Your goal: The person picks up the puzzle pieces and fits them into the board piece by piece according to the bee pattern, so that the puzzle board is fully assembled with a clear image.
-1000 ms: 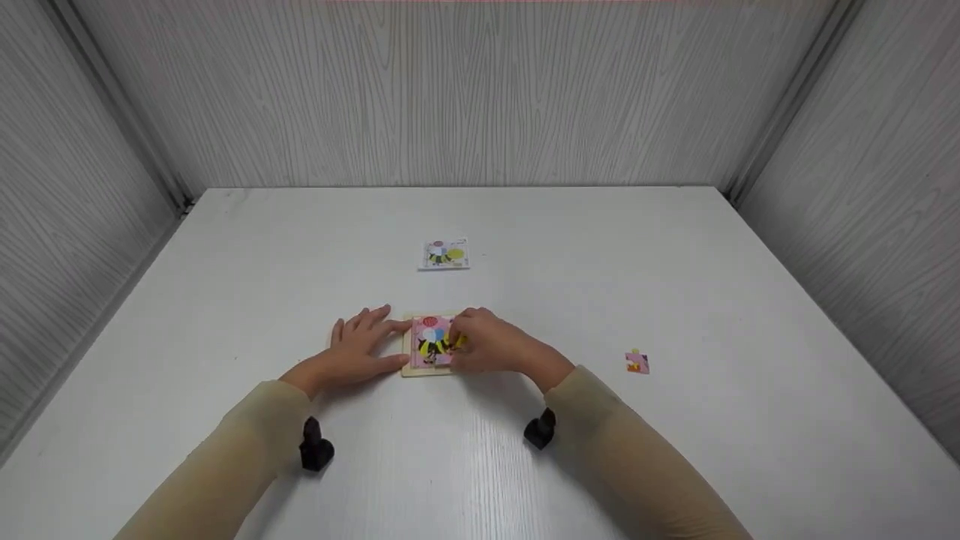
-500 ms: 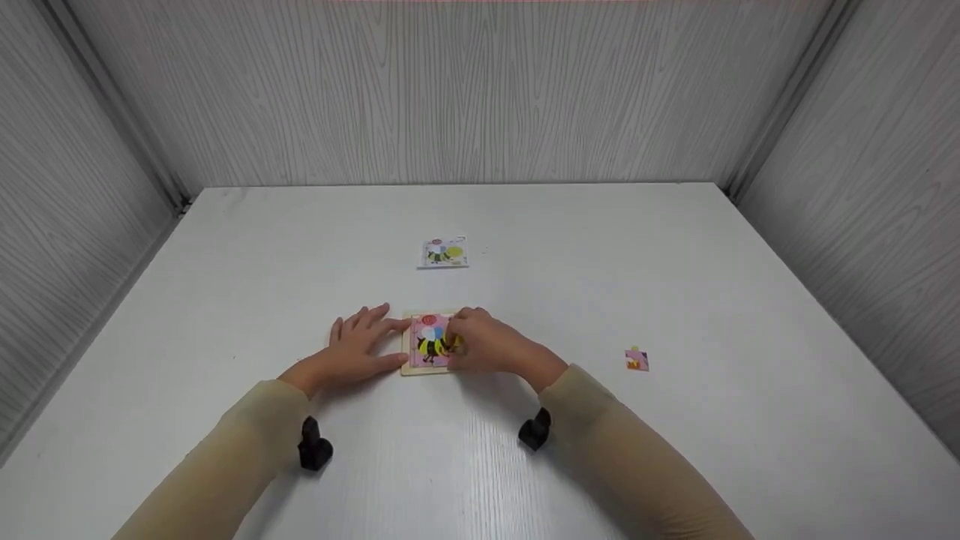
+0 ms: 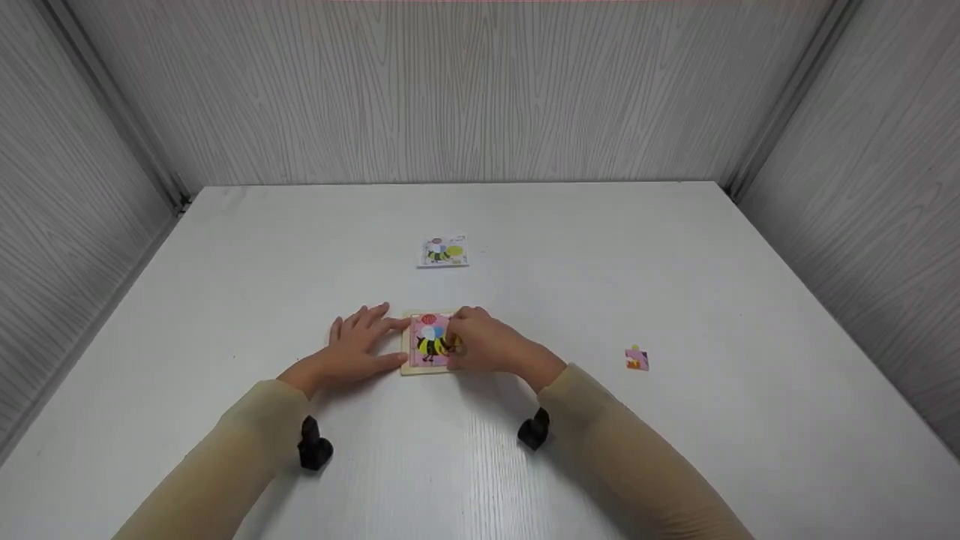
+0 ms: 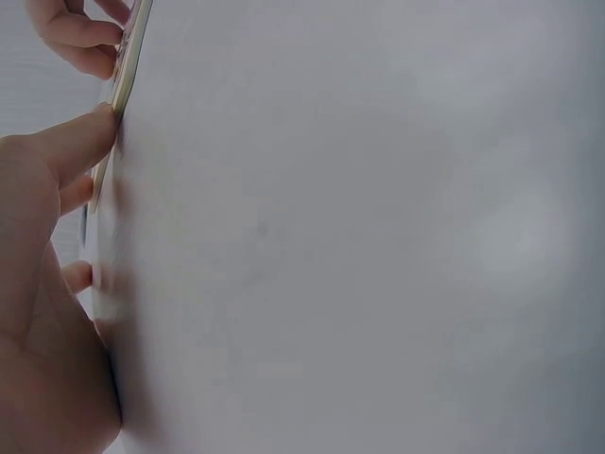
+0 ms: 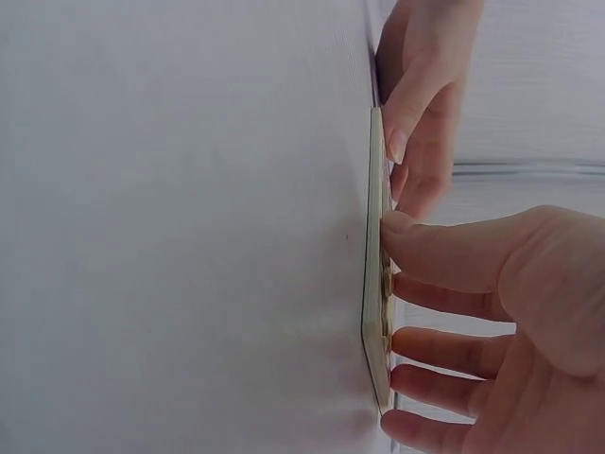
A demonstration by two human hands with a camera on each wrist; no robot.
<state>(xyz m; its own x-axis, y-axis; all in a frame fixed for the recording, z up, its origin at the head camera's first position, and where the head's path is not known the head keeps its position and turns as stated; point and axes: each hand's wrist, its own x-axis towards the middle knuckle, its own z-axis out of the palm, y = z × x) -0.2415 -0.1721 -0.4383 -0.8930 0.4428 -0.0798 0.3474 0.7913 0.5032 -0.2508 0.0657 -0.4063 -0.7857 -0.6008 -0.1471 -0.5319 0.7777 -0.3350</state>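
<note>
A square wooden jigsaw puzzle (image 3: 430, 358) with a bee on a pink ground lies flat at the middle of the table. My left hand (image 3: 356, 352) rests beside it with the fingers spread; thumb and index finger touch the left edge of its pale frame (image 5: 372, 246). From the right, my right hand (image 3: 487, 341) covers the puzzle's right part. Its thumb and fingertips pinch at a puzzle piece (image 5: 387, 284) that stands slightly proud of the frame in the right wrist view. Most of that piece is hidden under the fingers.
One loose pink puzzle piece (image 3: 637, 359) with a yellow tab lies off to the right. Behind the puzzle is a picture card (image 3: 443, 252) with the same bee. Grey wood-grain panels (image 3: 480, 97) wall in the white table (image 3: 375, 465) at the back and sides.
The piece under my right hand, tilted up at the puzzle's lower edge a second ago, now lies flatter. My right hand has shifted slightly left; the left hand has stayed in place.
</note>
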